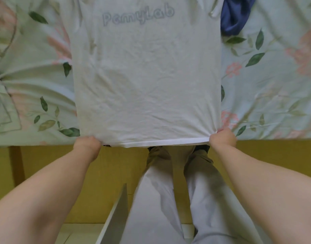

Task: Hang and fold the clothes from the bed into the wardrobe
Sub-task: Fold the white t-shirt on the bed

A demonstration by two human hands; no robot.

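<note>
Currently both hands, left hand (88, 144) and right hand (222, 137), pinch the hem corners of the soft, light t-shirt (147, 76) at the bed (265, 85) edge.

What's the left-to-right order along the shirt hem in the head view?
left hand, gripping one hem corner → white crumpled fabric T-shirt with grey outline lettering → right hand, gripping the other corner.

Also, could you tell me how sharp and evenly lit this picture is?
Head view: soft, even light, no glare; the white T-shirt shows blurred lettering; wide-angle distortion swells the forearms behind left hand and right hand; the floral bedsheet blurs toward the corners.
</note>
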